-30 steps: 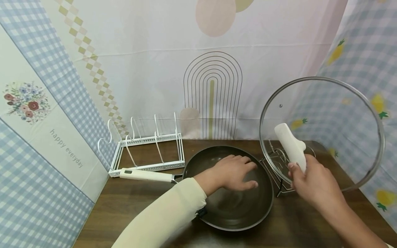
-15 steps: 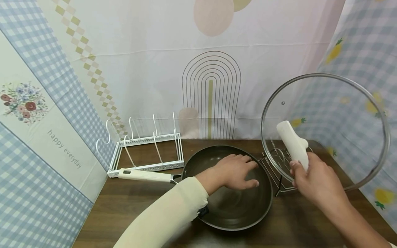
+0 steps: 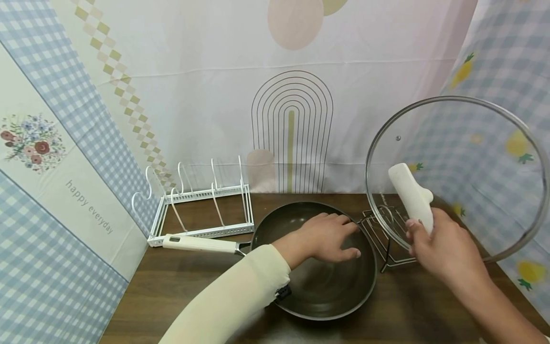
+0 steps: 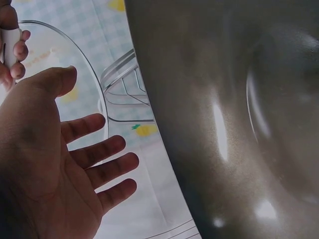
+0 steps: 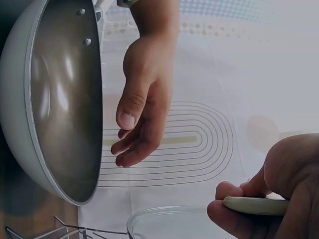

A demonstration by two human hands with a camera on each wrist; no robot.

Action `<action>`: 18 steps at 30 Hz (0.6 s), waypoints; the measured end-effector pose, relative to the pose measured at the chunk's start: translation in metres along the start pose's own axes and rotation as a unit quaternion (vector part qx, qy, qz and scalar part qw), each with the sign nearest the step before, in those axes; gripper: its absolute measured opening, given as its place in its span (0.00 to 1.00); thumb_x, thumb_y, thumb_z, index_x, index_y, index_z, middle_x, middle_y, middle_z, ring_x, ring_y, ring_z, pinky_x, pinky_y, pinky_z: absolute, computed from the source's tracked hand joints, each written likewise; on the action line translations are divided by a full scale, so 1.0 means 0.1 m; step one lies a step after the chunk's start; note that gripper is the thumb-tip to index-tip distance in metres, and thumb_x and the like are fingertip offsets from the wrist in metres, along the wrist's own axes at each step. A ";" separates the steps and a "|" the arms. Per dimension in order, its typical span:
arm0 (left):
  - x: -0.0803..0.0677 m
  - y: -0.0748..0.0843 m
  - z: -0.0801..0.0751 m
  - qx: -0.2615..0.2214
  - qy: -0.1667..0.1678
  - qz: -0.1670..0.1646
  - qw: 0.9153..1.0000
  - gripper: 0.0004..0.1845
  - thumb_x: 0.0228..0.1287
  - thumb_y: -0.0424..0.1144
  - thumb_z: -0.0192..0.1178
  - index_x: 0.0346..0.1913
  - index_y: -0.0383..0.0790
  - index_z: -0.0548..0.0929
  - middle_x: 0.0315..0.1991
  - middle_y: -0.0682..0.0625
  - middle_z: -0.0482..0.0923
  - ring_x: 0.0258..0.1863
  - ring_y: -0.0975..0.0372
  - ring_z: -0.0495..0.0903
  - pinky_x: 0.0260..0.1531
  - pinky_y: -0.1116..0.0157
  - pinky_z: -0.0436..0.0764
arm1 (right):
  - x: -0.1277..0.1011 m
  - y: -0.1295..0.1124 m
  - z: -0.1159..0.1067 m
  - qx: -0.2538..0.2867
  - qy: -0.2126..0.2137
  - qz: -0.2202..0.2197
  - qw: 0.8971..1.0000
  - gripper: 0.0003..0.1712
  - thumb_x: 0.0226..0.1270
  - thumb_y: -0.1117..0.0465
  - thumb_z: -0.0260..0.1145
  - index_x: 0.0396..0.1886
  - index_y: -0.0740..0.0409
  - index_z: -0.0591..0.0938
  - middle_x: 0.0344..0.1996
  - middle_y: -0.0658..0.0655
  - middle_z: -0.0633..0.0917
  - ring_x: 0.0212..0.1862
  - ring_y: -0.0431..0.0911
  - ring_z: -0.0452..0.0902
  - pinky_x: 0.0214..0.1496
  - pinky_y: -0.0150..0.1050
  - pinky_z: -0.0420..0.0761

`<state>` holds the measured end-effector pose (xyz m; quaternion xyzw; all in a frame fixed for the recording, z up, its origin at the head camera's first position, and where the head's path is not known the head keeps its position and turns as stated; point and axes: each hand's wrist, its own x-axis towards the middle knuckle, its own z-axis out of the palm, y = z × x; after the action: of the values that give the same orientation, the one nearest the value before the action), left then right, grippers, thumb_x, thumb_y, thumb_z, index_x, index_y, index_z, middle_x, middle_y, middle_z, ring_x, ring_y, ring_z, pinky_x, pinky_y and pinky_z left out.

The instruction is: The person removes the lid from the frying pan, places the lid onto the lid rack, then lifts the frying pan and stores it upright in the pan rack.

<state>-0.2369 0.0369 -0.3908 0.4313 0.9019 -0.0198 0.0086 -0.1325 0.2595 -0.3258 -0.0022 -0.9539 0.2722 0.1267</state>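
Two hands are at work over a brown wooden table (image 3: pixel 180 286). Our right hand (image 3: pixel 442 251) grips the white handle (image 3: pixel 411 196) of a round glass lid (image 3: pixel 472 172), fingers curled round its lower end. We hold the lid nearly on edge above the table's right side, its face turned toward us and leftward; the handle's long axis runs from lower right up to upper left. Our left hand (image 3: pixel 328 239) hovers with fingers spread and relaxed over the dark wok (image 3: pixel 318 286), holding nothing; we cannot tell whether it touches the pan. The wok's own white handle (image 3: pixel 199 243) points left, lying just in front of a white wire rack (image 3: pixel 202 205).

Compared with a second ago, the lid has risen slightly and shifted right, while the left hand has stayed put.

A metal wire stand (image 3: pixel 384 234) is partly hidden behind the lid and wok. The lid's right rim is cut off by the picture's edge.
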 end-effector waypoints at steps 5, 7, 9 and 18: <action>0.00 0.01 -0.01 0.002 -0.003 -0.003 1.000 0.36 0.73 0.70 0.44 0.76 0.57 0.68 0.73 0.55 0.67 0.71 0.60 0.67 0.70 0.61 0.63 | 0.01 0.00 -0.04 0.000 -0.007 0.010 1.000 0.24 0.83 0.47 0.49 0.50 0.66 0.71 0.23 0.52 0.83 0.22 0.47 0.74 0.20 0.41 0.69; 0.01 0.01 -0.01 0.002 -0.003 -0.003 1.000 0.36 0.73 0.70 0.44 0.76 0.58 0.68 0.73 0.56 0.67 0.70 0.60 0.67 0.70 0.61 0.63 | 0.01 0.01 -0.06 0.003 -0.014 0.016 1.000 0.24 0.83 0.46 0.48 0.51 0.67 0.71 0.23 0.52 0.83 0.22 0.47 0.74 0.20 0.42 0.69; 0.01 0.02 -0.02 0.001 -0.002 -0.003 1.000 0.36 0.73 0.70 0.45 0.76 0.58 0.68 0.73 0.56 0.67 0.70 0.60 0.68 0.69 0.61 0.63 | 0.01 0.01 -0.07 0.007 -0.015 0.022 1.000 0.25 0.83 0.46 0.47 0.51 0.67 0.70 0.24 0.52 0.83 0.22 0.47 0.75 0.20 0.42 0.70; 0.05 0.05 -0.03 0.010 0.000 -0.002 1.000 0.36 0.73 0.70 0.45 0.76 0.57 0.67 0.72 0.56 0.68 0.69 0.61 0.69 0.68 0.61 0.64 | 0.02 0.02 -0.09 0.020 -0.010 0.024 0.999 0.26 0.83 0.46 0.48 0.53 0.68 0.70 0.25 0.54 0.83 0.24 0.46 0.79 0.18 0.40 0.72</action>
<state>-0.2359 0.0443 -0.3877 0.4297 0.9025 -0.0288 0.0041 -0.1322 0.2663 -0.3192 -0.0201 -0.9490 0.2943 0.1109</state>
